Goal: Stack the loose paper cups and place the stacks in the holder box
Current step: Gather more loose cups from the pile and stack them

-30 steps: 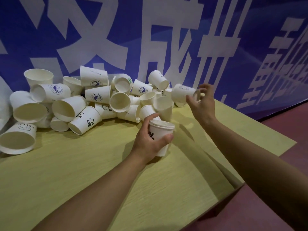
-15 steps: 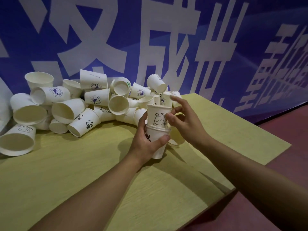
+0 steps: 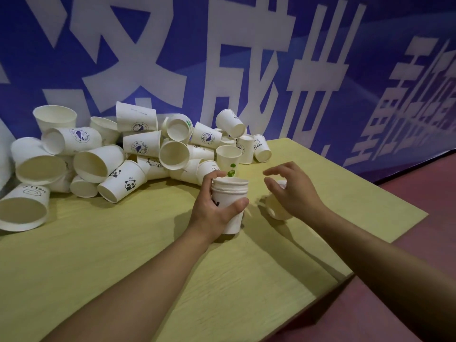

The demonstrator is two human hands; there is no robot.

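– What surface is this?
– Pale wood table point(image 3: 123, 255), set against a blue banner point(image 3: 246, 58) with large white characters.
– What is being held?
– Near the table's middle, the left hand point(image 3: 214, 208) wraps around a short stack of nested cups point(image 3: 230, 193), upright, thumb in front, fingers behind.
– And the other hand?
– Just right of the stack, the right hand point(image 3: 291, 191) hovers with fingers spread, holding nothing. A lone cup point(image 3: 275, 211) lies on its side beneath it.
– Where are the loose cups?
– Behind and left of the stack, a pile of loose cups point(image 3: 111, 154) is heaped against the banner; one green-printed cup point(image 3: 228, 159) stands upright directly behind the stack.
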